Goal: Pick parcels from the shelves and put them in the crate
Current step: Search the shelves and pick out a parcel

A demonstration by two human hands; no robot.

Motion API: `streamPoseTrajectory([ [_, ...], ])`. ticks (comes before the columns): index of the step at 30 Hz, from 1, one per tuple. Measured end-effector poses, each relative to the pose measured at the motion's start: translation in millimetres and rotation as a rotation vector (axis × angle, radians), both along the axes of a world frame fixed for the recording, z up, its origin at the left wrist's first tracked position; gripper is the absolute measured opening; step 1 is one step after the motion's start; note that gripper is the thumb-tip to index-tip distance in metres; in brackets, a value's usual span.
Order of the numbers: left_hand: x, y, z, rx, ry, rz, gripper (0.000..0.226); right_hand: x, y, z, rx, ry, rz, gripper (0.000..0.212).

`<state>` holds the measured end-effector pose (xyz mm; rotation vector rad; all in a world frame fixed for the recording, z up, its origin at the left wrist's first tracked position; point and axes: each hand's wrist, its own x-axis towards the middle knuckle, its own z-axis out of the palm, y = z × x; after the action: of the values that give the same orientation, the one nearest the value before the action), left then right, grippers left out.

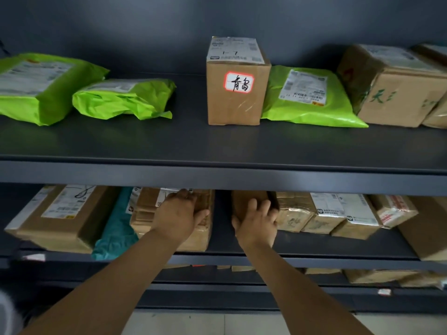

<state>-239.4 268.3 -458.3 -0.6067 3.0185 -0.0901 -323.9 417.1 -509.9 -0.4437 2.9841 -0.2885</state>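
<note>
Dark metal shelving [217, 177], parcels on every tier; the work is on the middle shelf [338, 247]. Crate isn't in view, so both parcels have yet to be carried off. Teal mailer [116, 233] leans against the taped carton [145, 213]. Left hand [179, 211] grips that carton, fingers over the top and thumb on its right face. Pull it straight out and low, since the beam above looks tight and the mailer will likely slump once its support goes. Right hand [256, 221] is wrapped round the small brown box [242, 198], thumb on its left side and fingers across the front. That box sits just beside the row of small cartons [321, 218], so draw it out square to avoid dragging them along.
</note>
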Motion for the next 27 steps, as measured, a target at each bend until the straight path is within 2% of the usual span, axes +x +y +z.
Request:
streamPoseTrajectory([
  [2,0,0,1,0.016,-0.003,0.002,0.058,3,5,-1,-0.063,0.014,0.012,0.057],
  [4,0,1,4,0.028,-0.006,0.001,0.058,9,14,-2,-0.260,-0.046,0.022,0.058],
  [7,0,3,8,0.043,-0.014,0.018,0.060,9,30,-2,-0.690,-0.324,-0.136,0.051],
  [9,1,4,9,0.061,-0.012,0.029,0.059,5,42,0,-0.963,-0.563,-0.335,0.036],
  [11,1,5,10,0.081,-0.006,0.039,0.059,3,52,2,-1.145,-0.795,-0.509,0.022],
  [13,2,6,9,0.094,-0.006,0.048,0.058,3,60,2,-1.203,-0.865,-0.558,0.022],
  [14,2,6,9,0.096,-0.005,0.049,0.057,3,62,2,-1.169,-0.816,-0.542,0.023],
  [18,2,6,11,0.094,-0.009,0.045,0.058,2,64,-2,-0.799,-0.443,-0.394,0.035],
  [20,3,6,10,0.090,-0.009,0.044,0.058,7,62,0,-0.734,-0.335,-0.275,0.044],
  [23,3,6,8,0.096,0.001,0.047,0.058,21,52,6,-0.481,-0.212,-0.084,0.077],
  [25,3,5,8,0.102,0.010,0.044,0.058,28,44,9,-0.319,-0.170,-0.044,0.101],
  [27,3,5,6,0.091,0.014,0.034,0.059,32,38,6,-0.218,-0.149,-0.040,0.114],
])
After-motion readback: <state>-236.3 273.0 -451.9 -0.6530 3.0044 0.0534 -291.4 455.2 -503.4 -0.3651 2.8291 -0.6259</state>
